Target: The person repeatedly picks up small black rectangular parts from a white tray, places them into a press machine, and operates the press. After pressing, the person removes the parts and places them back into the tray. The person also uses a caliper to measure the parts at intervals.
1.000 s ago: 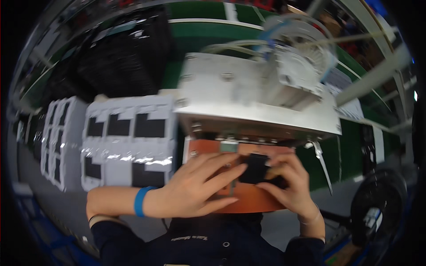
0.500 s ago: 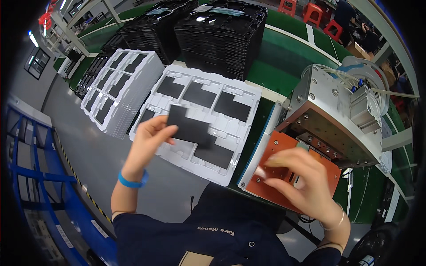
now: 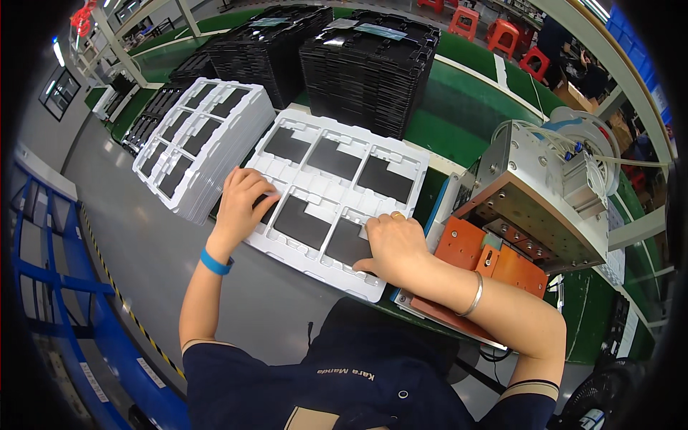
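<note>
A white moulded tray (image 3: pixel 308 188) holds flat black notched sheets in its compartments. My left hand (image 3: pixel 245 199) is over the near-left compartment, fingers bent and thumb tip close to the index finger, beside a partly covered black sheet (image 3: pixel 266 209). Whether it pinches that sheet's edge is hard to see. In the near-middle compartment lies another black sheet (image 3: pixel 304 222). My right hand (image 3: pixel 393 244) reaches over the near-right compartment, thumb apart from its bent fingers, touching or just above the black sheet (image 3: pixel 345 245) there; the fingertips are partly hidden.
A stack of white trays (image 3: pixel 215 154) stands left of the tray. Tall stacks of black trays (image 3: pixel 369 79) rise behind it. At right, a metal press (image 3: pixel 534 190) with an orange fixture (image 3: pixel 459 244) occupies the green bench (image 3: pixel 459 107). Blue racking (image 3: pixel 64 287) stands far left.
The black sheet from my left hand now lies in the near-middle compartment, and that hand has moved left. My right hand has gone from the orange fixture to the tray's near-right compartment.
</note>
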Tool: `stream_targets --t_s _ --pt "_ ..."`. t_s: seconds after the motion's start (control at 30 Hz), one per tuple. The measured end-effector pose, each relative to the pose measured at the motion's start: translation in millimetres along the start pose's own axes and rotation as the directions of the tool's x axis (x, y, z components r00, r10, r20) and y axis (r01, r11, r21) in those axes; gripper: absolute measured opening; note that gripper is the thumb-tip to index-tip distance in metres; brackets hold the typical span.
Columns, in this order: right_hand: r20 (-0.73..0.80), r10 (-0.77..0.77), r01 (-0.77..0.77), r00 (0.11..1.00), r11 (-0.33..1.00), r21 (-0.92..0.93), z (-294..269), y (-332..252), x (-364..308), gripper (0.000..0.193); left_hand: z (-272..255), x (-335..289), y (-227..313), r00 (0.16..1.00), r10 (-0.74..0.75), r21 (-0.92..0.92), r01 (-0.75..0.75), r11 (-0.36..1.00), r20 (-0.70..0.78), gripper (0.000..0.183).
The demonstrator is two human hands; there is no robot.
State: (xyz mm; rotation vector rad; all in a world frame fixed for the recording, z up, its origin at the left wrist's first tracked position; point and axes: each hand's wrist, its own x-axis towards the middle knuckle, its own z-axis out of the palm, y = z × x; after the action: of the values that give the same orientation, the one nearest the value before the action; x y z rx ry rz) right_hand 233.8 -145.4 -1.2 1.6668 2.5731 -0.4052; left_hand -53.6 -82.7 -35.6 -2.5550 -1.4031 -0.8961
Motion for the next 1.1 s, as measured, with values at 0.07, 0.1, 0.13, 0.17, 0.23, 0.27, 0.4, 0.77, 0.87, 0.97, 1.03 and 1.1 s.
stream_targets --t_s 0.07,0.1,0.13,0.17,0.23,0.27,0.4,0.77,0.87,0.97,1.03,1.1 --pt "0.042 0.034 -0.042 0.999 0.979 0.198 -1.7 2.1 0.1 0.043 3.2 7.2 -8.2 0.996 0.069 0.054 -0.072 0.996 0.052 0.012" --pt "0.063 0.052 -0.069 0.997 0.953 0.294 -2.6 4.2 -1.1 0.039 7.0 11.1 -12.0 0.994 0.078 0.009 -0.078 0.997 0.071 0.015" --pt "-0.001 0.023 -0.021 1.000 0.927 0.375 -4.1 7.4 -4.2 0.035 7.5 13.8 -14.1 0.990 0.103 0.013 -0.105 0.994 0.099 0.016" --pt "-0.070 -0.001 0.032 0.998 0.893 0.448 -6.7 12.3 -8.7 0.031 8.4 17.0 -16.2 0.984 0.130 0.018 -0.133 0.991 0.125 0.017" --pt "-0.199 -0.026 0.128 0.980 0.845 0.519 -26.9 20.4 -28.8 0.023 10.2 20.5 -19.6 0.971 0.211 0.050 -0.217 0.975 0.113 0.024" --pt "-0.205 -0.007 0.123 0.979 0.818 0.562 -40.8 27.8 -46.6 0.022 7.9 21.9 -22.0 0.969 0.224 0.079 -0.232 0.969 0.101 0.025" --pt "-0.272 0.228 0.035 0.935 0.704 0.709 -75.2 61.1 -141.7 0.028 -12.4 44.1 -6.1 0.968 0.248 0.086 -0.251 0.964 0.047 0.029" --pt "-0.419 0.553 -0.253 0.720 0.772 0.583 -24.3 92.5 -204.6 0.021 83.8 100.7 97.3 0.943 0.324 -0.034 -0.322 0.946 0.072 0.025" --pt "-0.650 0.322 -0.200 0.689 0.946 0.257 -14.4 95.1 -197.9 0.019 59.3 107.6 139.7 0.917 0.396 -0.101 -0.399 0.911 -0.048 0.021" --pt "-0.670 0.268 -0.110 0.693 0.957 0.270 -6.8 103.8 -191.0 0.019 41.0 89.2 191.2 0.769 0.639 -0.428 -0.582 0.691 -0.013 0.027" --pt "-0.679 0.205 -0.068 0.705 0.972 0.224 -5.8 104.8 -183.7 0.022 38.7 77.0 225.0 0.610 0.789 -0.595 -0.609 0.524 0.069 0.045" --pt "-0.652 0.190 -0.098 0.734 0.980 0.175 -6.6 101.8 -182.6 0.026 41.9 73.5 241.4 0.508 0.848 -0.693 -0.556 0.459 0.155 0.058"
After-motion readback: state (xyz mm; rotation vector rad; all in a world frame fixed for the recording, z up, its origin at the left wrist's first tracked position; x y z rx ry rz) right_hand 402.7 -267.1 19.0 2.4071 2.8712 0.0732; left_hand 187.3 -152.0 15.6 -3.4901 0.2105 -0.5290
